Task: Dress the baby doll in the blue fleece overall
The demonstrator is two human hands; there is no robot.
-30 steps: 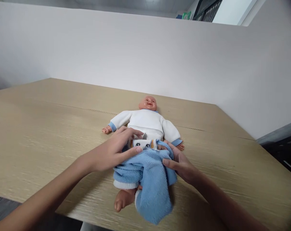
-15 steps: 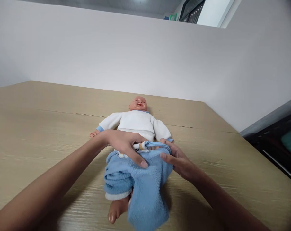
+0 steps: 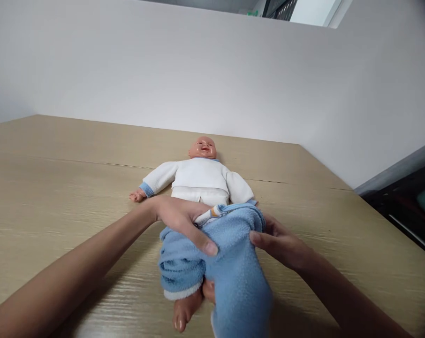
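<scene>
A baby doll (image 3: 199, 174) in a white top lies on its back on the wooden table (image 3: 57, 178), head away from me. Light blue fleece trousers (image 3: 230, 263) cover its legs, and one bare foot (image 3: 181, 314) sticks out near the front edge. My left hand (image 3: 184, 220) grips the trousers' waistband at the doll's left hip, thumb pressed on the fleece. My right hand (image 3: 281, 244) holds the waistband on the other side, fingers curled into the cloth. A strip of patterned nappy (image 3: 208, 214) shows at the waist.
A plain white wall (image 3: 198, 70) rises behind the table. At the right, past the table's edge, a dark shelf or cabinet (image 3: 406, 202) stands lower down. A seam (image 3: 75, 162) runs across the tabletop.
Both hands have drawn the blue trousers up toward the doll's waist, so less of the nappy shows. The view has dipped a little.
</scene>
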